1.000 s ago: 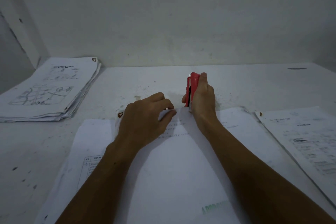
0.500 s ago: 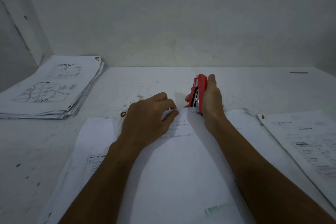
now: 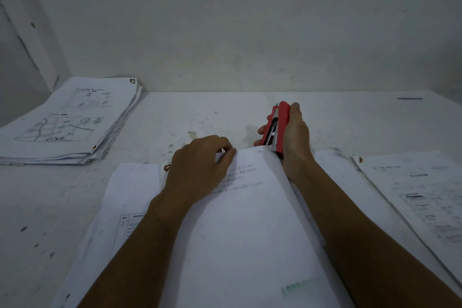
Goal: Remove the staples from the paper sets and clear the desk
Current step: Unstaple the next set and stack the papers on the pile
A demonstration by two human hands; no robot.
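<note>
Paper set (image 3: 250, 220) lies mid-desk, its far edge pinched by the left hand (image 3: 200, 165) while the right hand (image 3: 292, 137) grips a red stapler (image 3: 277, 127); other stacks (image 3: 70, 122) seemingly remain uncleared.

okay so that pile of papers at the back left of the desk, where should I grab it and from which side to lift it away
Probably by its near right corner, coming from the right. On the paper stack the sheets fan out along the right edge and lift a little off the desk, so fingers could slide underneath there. That side faces bare desk, while the left side runs out of the frame. Both hands would help: the sheets look loose.
</note>
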